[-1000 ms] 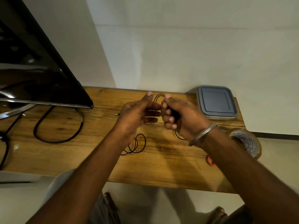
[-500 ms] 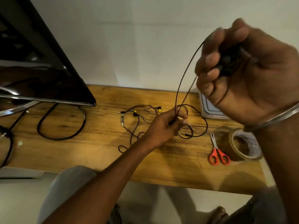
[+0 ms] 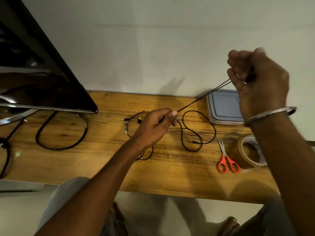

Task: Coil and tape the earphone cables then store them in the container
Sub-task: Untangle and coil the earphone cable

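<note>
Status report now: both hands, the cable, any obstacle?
Left hand and right hand: grip shut on earphone cable, doubled, taut. Tail loops on desk. Container lidded. Nothing in the way.

No legible text, brand, number or sign anywhere in frame. Tape roll (image 3: 249, 151), lower right: printed marks on inner core liner, too blurred to read. Container lid (image 3: 223, 106), right of centre: plain, unlabelled. Monitor (image 3: 34, 68), upper left: dark, no readable marking.
</note>
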